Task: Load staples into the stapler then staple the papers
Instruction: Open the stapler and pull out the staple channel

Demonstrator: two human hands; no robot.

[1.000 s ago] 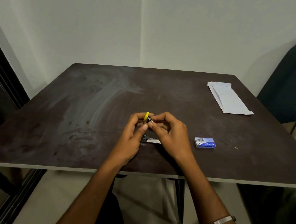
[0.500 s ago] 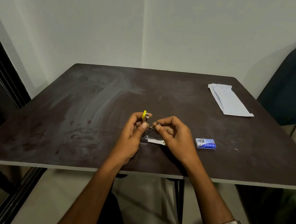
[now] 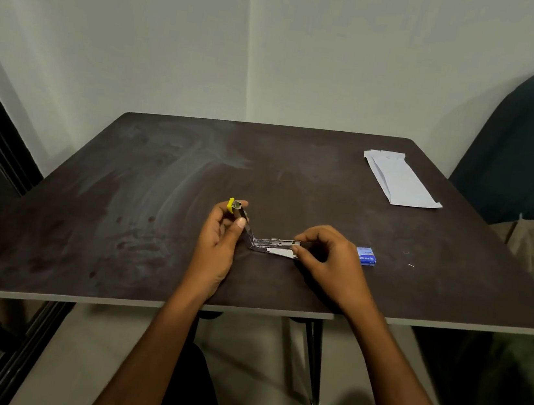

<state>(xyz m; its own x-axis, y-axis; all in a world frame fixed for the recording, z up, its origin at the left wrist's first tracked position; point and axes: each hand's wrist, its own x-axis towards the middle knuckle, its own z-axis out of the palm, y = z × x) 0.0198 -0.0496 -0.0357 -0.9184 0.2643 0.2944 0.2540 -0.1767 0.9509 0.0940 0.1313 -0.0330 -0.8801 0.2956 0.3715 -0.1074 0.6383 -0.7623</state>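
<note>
Metal stapler (image 3: 265,241) is hinged wide open btwn both hands. Left hand (image 3: 219,247) pinches the raised top arm near its yellow cap (image 3: 230,205), thumb and fingers closed on it, arm tilted up and back. Right hand (image 3: 325,261) is closed on the far end of the magazine rail, thumb and forefinger at its tip, base lying flat on the table (image 3: 121,217). Can't tell if any staples sit in the channel yet; too small.

Judgement: loading step, w/ the stapler opened and no strip in hand. To do it well: keep the top arm held back by the left hand so it doesn't snap shut on fingers, keep the base pressed flat, free the right hand for a strip. Staple box (image 3: 366,256) lies just beside the right hand, partly hidden behind it. Strip should go in legs down, pushed fully along the rail, then close til it clicks.

Papers (image 3: 400,182) wait well apart, at the far right corner of the table.
</note>
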